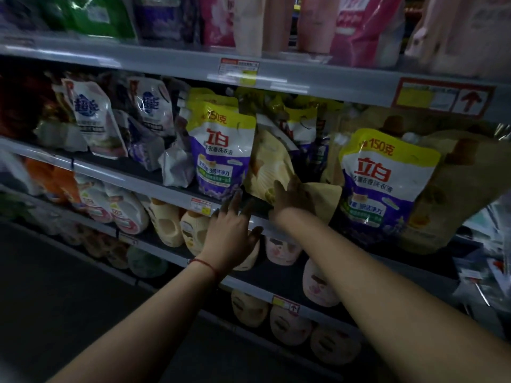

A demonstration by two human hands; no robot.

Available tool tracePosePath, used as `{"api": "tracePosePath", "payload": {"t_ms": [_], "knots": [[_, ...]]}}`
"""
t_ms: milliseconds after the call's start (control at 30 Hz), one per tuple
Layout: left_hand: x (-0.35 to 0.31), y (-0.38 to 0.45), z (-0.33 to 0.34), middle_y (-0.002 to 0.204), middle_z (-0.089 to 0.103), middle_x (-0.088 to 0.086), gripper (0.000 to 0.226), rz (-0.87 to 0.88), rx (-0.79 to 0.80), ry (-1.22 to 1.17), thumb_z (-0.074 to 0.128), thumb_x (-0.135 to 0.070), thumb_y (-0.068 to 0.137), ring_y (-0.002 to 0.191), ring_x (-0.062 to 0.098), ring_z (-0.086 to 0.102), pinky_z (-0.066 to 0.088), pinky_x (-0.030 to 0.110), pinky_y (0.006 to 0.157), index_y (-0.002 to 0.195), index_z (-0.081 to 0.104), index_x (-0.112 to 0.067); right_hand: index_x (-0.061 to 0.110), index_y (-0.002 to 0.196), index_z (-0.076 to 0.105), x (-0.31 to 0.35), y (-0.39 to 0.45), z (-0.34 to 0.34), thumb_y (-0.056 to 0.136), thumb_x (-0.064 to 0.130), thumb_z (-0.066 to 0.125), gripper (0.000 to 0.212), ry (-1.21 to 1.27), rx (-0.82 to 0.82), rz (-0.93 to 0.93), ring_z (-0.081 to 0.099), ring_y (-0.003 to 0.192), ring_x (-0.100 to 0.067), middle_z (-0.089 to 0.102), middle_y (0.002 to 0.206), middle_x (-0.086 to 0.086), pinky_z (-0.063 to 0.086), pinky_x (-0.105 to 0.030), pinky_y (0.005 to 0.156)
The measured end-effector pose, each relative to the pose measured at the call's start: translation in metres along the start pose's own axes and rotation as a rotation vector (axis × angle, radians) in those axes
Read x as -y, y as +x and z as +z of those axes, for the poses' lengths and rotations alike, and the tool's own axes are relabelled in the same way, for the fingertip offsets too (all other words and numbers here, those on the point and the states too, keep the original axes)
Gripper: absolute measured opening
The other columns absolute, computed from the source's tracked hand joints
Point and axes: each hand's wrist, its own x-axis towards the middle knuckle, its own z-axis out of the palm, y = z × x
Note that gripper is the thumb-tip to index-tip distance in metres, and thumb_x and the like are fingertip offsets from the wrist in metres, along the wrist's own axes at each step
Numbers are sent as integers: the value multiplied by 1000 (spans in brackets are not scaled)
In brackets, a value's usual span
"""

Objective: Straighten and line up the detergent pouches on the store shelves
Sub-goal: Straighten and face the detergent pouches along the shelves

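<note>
Head view shows both arms reaching to the middle shelf (143, 179), my landmark. Leaning crooked on that shelf, the yellow pouch (266, 167) sits between two upright purple-and-yellow pouches, one (221, 150) left of it, one (384, 183) right. The right hand (290, 199) presses against its lower edge, though I cannot tell whether the fingers curl round it. The left hand (235, 228) hovers at the shelf lip, fingers spread, holding nothing. Best to lift the base, square it upright, then steady the neighbour.

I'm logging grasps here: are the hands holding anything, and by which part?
The right hand grips the tan pouch at its bottom edge. The left hand holds nothing, fingers straight toward the purple pouch.
</note>
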Motion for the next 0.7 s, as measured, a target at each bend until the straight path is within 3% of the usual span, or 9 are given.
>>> {"api": "tracePosePath", "payload": {"t_ms": [133, 233, 300, 533, 700], "knots": [[0, 12, 3, 164, 11, 8, 73, -64, -41, -26, 51, -50, 96, 150, 33, 13, 28, 53, 117, 155, 17, -26, 20, 142, 38, -4, 12, 3, 94, 26, 48, 50, -262, -81, -58, 17, 142, -40, 13, 158, -22, 17, -52, 113], [-2, 16, 5, 164, 14, 8, 72, -112, -74, -42, 52, -49, 96, 149, 33, 18, 29, 52, 117, 155, 19, -26, 14, 125, 53, -7, 19, 11, 94, 21, 46, 32, -321, -285, -133, 38, 126, -37, 38, 141, -21, 32, -45, 102], [-4, 20, 10, 163, 18, 8, 70, -140, -108, -73, 55, -46, 95, 149, 32, 20, 31, 52, 116, 155, 24, -24, 12, 121, 54, -11, 23, 11, 95, 18, 44, 29, -323, -343, -147, 44, 118, -36, 43, 134, -19, 37, -44, 95], [-33, 19, 35, 157, 34, 5, 61, -218, -124, -273, 56, -41, 97, 139, 26, 38, 39, 38, 106, 151, 34, -24, 16, 131, 48, -24, 31, 4, 97, 22, 48, 35, -210, -220, -201, 49, 117, -32, 47, 134, -16, 43, -40, 89], [-46, 24, 38, 149, 42, -1, 58, -313, -8, -617, 58, -37, 97, 133, 17, 43, 39, 28, 105, 150, 37, -25, 19, 140, 40, -43, 19, -15, 99, 16, 44, 41, -76, -204, -249, 47, 122, -28, 42, 139, -11, 39, -35, 89]]}}
